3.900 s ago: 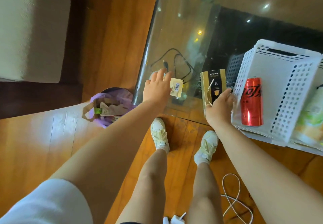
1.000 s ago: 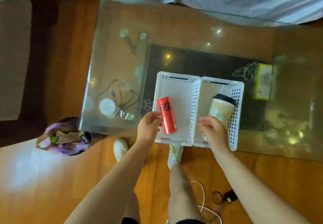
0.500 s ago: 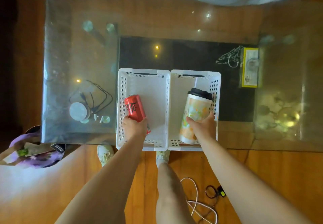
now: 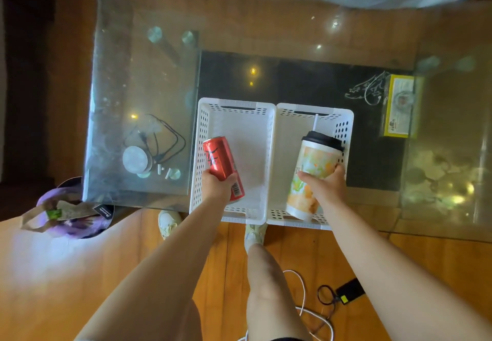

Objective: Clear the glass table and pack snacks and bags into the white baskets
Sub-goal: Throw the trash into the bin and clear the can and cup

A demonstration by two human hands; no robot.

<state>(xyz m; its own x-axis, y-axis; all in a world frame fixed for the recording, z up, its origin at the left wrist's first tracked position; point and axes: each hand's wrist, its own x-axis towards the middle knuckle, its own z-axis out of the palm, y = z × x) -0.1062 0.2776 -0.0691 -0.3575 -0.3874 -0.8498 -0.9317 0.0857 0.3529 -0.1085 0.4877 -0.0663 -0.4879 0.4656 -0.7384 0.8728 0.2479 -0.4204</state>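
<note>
Left hand [image 4: 218, 184] wrapped round tilted red soda can [image 4: 223, 167] over left white perforated plastic basket [image 4: 234, 106], right hand [image 4: 324, 184] gripping lidded patterned paper cup [image 4: 314, 170] over the adjoining basket [image 4: 343, 128]; both long axes lean away from her.

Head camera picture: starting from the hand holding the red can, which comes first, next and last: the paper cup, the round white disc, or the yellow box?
From the left hand gripping the red can:
1. Paper cup, to its right in the right-hand basket, held by the right hand. Round white disc, to its left on the glass: too close to call between these two.
2. Yellow box, far right, clearly farthest.
</note>
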